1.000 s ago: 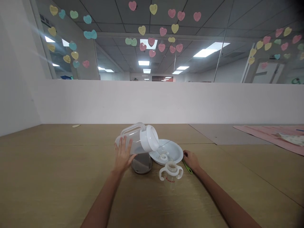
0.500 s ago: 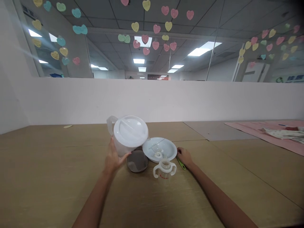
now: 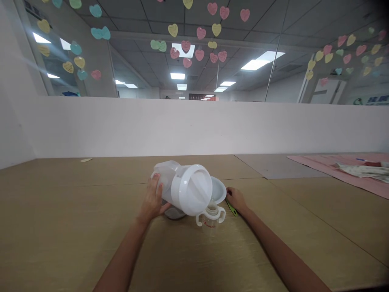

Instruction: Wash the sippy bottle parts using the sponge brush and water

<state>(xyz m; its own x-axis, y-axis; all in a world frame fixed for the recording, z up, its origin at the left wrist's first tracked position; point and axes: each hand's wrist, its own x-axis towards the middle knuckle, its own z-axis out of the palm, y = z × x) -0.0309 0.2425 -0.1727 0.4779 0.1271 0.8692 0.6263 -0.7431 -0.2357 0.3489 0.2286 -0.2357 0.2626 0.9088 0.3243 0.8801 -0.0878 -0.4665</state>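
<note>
Your left hand (image 3: 152,200), clamped on a tilted, lidded plastic pitcher (image 3: 191,190); gray dish (image 3: 174,213), left of the two-handled baby bottle (image 3: 210,217); white bowl (image 3: 219,190), behind the bottle; your right hand (image 3: 236,199), right of the bottle, at a green handle (image 3: 232,209), grip unclear.

Brown table (image 3: 100,227) in front of me, pink cloth (image 3: 334,166) at right. White wall (image 3: 136,125) behind, glass window (image 3: 136,52) above with heart-shaped notes (image 3: 216,29), lit ceiling panels (image 3: 263,61).
</note>
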